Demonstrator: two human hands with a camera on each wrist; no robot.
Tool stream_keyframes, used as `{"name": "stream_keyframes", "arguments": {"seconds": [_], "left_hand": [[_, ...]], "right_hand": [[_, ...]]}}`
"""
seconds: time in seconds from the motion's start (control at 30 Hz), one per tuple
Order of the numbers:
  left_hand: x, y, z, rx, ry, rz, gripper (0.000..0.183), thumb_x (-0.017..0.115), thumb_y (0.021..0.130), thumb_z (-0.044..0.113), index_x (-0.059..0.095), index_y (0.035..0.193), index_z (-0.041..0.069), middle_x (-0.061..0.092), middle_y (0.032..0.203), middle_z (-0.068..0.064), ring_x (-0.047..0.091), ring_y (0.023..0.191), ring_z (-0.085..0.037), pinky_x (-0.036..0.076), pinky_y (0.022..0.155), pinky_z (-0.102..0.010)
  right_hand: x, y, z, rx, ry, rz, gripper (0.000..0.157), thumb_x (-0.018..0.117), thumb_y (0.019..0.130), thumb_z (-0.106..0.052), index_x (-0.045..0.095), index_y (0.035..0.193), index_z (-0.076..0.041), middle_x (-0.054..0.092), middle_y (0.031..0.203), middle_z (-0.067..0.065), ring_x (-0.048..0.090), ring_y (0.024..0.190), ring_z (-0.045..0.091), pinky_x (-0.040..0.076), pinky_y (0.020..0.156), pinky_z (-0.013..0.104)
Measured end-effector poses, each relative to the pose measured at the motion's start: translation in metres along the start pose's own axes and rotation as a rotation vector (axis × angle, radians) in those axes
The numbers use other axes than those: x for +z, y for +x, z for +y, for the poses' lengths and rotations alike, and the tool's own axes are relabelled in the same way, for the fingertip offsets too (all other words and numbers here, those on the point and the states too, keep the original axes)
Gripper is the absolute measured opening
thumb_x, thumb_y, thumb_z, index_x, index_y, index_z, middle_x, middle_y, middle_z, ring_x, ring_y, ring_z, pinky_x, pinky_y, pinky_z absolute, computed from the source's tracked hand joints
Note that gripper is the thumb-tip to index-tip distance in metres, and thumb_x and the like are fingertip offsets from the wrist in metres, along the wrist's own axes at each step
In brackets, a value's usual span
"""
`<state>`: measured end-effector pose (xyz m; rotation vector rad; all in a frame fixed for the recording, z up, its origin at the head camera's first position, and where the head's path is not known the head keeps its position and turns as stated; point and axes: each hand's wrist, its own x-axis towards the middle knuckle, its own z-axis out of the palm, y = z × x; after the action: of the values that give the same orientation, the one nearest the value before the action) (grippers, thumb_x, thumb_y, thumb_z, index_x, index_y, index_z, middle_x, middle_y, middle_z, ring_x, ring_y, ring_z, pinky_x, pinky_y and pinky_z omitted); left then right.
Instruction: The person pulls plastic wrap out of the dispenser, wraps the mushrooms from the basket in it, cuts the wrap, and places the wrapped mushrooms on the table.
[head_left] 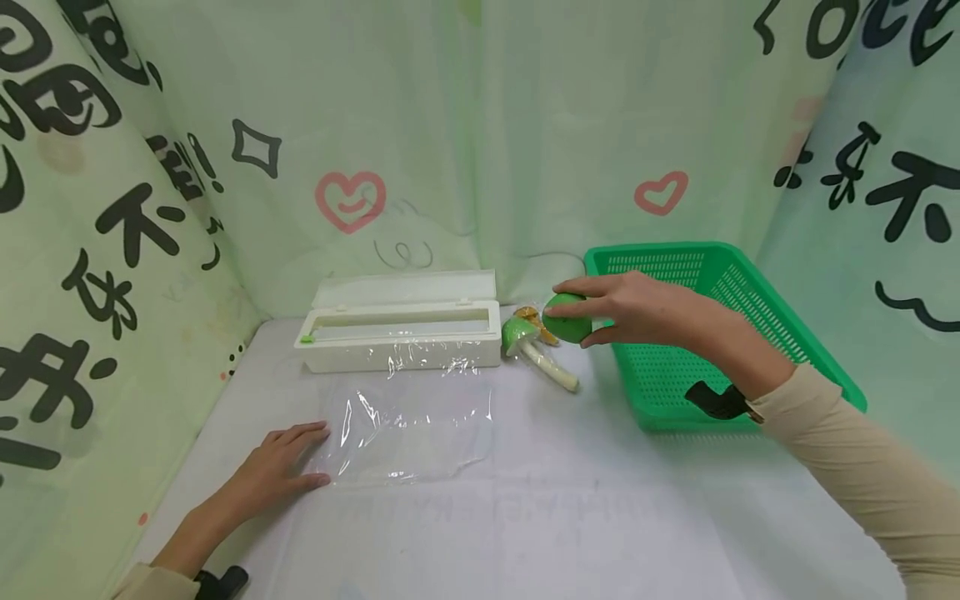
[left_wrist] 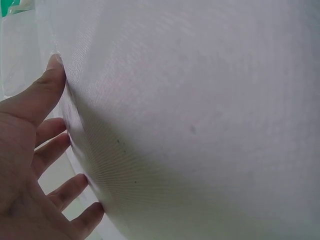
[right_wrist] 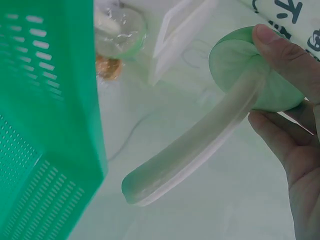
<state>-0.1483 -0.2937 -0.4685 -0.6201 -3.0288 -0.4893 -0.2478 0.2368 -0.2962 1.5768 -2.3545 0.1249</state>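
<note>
My right hand [head_left: 637, 312] holds a toy mushroom [right_wrist: 200, 135] by its green cap, thumb and fingers on the rim. Its pale stem hangs free in the right wrist view; the head view shows only the cap. My left hand [head_left: 273, 467] rests on the table with fingers spread, touching the left edge of a sheet of cling film [head_left: 412, 425]. This film runs from a white cling film dispenser [head_left: 397, 358] with its lid raised. Right of the dispenser lie another green-capped mushroom [head_left: 551, 367] and an orange-brown object [head_left: 534, 318], both in shiny clear film.
A green plastic basket [head_left: 652, 400] with perforated sides stands at the right, under my right forearm. Pale green curtains [head_left: 525, 125] with dark lettering and pink hearts enclose the back and sides. A white cloth [head_left: 562, 517] covers the table.
</note>
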Motion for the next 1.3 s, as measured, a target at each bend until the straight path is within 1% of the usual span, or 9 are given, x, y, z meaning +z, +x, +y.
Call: {"name": "stream_keyframes", "arguments": {"seconds": [0.17, 0.27, 0.37, 0.5, 0.6, 0.73, 1.03, 1.23, 1.3], "left_hand": [[0.000, -0.001, 0.000, 0.008, -0.001, 0.014, 0.067, 0.084, 0.081, 0.036, 0.062, 0.134, 0.001, 0.058, 0.141, -0.018, 0.054, 0.116, -0.051, 0.049, 0.091, -0.064], [0.000, -0.001, 0.000, 0.006, -0.004, 0.013, 0.067, 0.084, 0.081, 0.036, 0.061, 0.134, 0.002, 0.057, 0.141, -0.018, 0.053, 0.117, -0.051, 0.048, 0.091, -0.065], [0.000, -0.001, 0.000, -0.007, -0.002, 0.001, 0.068, 0.084, 0.081, 0.036, 0.061, 0.135, 0.002, 0.057, 0.142, -0.018, 0.053, 0.118, -0.051, 0.048, 0.092, -0.065], [0.000, -0.001, 0.001, -0.015, -0.001, -0.005, 0.068, 0.084, 0.081, 0.037, 0.061, 0.135, 0.002, 0.057, 0.142, -0.018, 0.053, 0.118, -0.051, 0.048, 0.093, -0.065], [0.001, -0.002, 0.001, -0.007, -0.001, 0.002, 0.067, 0.084, 0.081, 0.037, 0.061, 0.134, 0.002, 0.057, 0.141, -0.018, 0.053, 0.117, -0.051, 0.048, 0.092, -0.065], [0.001, -0.002, 0.000, 0.004, -0.003, 0.017, 0.066, 0.084, 0.081, 0.036, 0.062, 0.134, 0.002, 0.058, 0.141, -0.017, 0.054, 0.116, -0.051, 0.048, 0.091, -0.065], [0.001, -0.003, 0.001, 0.002, -0.010, 0.014, 0.067, 0.083, 0.081, 0.037, 0.062, 0.134, 0.003, 0.057, 0.141, -0.017, 0.054, 0.117, -0.051, 0.048, 0.092, -0.066], [0.000, -0.003, 0.002, -0.002, -0.017, 0.014, 0.066, 0.083, 0.082, 0.037, 0.062, 0.134, 0.002, 0.057, 0.141, -0.017, 0.054, 0.116, -0.051, 0.048, 0.091, -0.066], [-0.001, -0.003, 0.002, -0.007, -0.018, 0.010, 0.067, 0.083, 0.082, 0.037, 0.062, 0.135, 0.003, 0.057, 0.141, -0.017, 0.053, 0.117, -0.051, 0.048, 0.091, -0.066]], "right_hand": [[0.009, 0.007, -0.010, -0.056, 0.011, 0.044, 0.063, 0.091, 0.074, -0.025, 0.068, 0.133, -0.019, 0.066, 0.131, 0.010, 0.073, 0.082, 0.015, 0.060, 0.070, 0.028], [0.016, 0.013, -0.015, -0.093, 0.028, 0.077, 0.064, 0.092, 0.073, -0.023, 0.068, 0.132, -0.017, 0.065, 0.133, 0.009, 0.071, 0.072, 0.011, 0.059, 0.066, 0.024], [0.024, 0.018, -0.020, -0.111, 0.060, 0.108, 0.064, 0.093, 0.072, -0.020, 0.068, 0.131, -0.016, 0.065, 0.134, 0.010, 0.072, 0.077, 0.011, 0.059, 0.069, 0.025], [0.035, 0.024, -0.026, -0.121, 0.084, 0.136, 0.064, 0.093, 0.071, -0.021, 0.069, 0.130, -0.015, 0.065, 0.132, 0.013, 0.073, 0.097, 0.019, 0.061, 0.076, 0.029], [0.042, 0.029, -0.032, -0.132, 0.062, 0.147, 0.061, 0.093, 0.072, -0.026, 0.070, 0.129, -0.017, 0.065, 0.131, 0.011, 0.071, 0.107, 0.022, 0.060, 0.076, 0.028], [0.050, 0.035, -0.037, -0.140, 0.065, 0.162, 0.060, 0.092, 0.074, -0.029, 0.070, 0.129, -0.018, 0.066, 0.130, 0.010, 0.070, 0.107, 0.022, 0.060, 0.076, 0.028], [0.059, 0.044, -0.045, -0.124, 0.194, 0.145, 0.059, 0.090, 0.078, -0.024, 0.068, 0.132, -0.017, 0.065, 0.132, 0.011, 0.070, 0.109, 0.026, 0.060, 0.083, 0.032], [0.062, 0.050, -0.049, -0.134, 0.211, 0.141, 0.057, 0.088, 0.080, -0.025, 0.068, 0.132, -0.015, 0.066, 0.132, 0.013, 0.068, 0.113, 0.028, 0.060, 0.086, 0.034], [0.062, 0.053, -0.051, -0.139, 0.216, 0.137, 0.057, 0.088, 0.080, -0.026, 0.068, 0.132, -0.015, 0.065, 0.132, 0.012, 0.068, 0.114, 0.027, 0.059, 0.087, 0.033]]}}
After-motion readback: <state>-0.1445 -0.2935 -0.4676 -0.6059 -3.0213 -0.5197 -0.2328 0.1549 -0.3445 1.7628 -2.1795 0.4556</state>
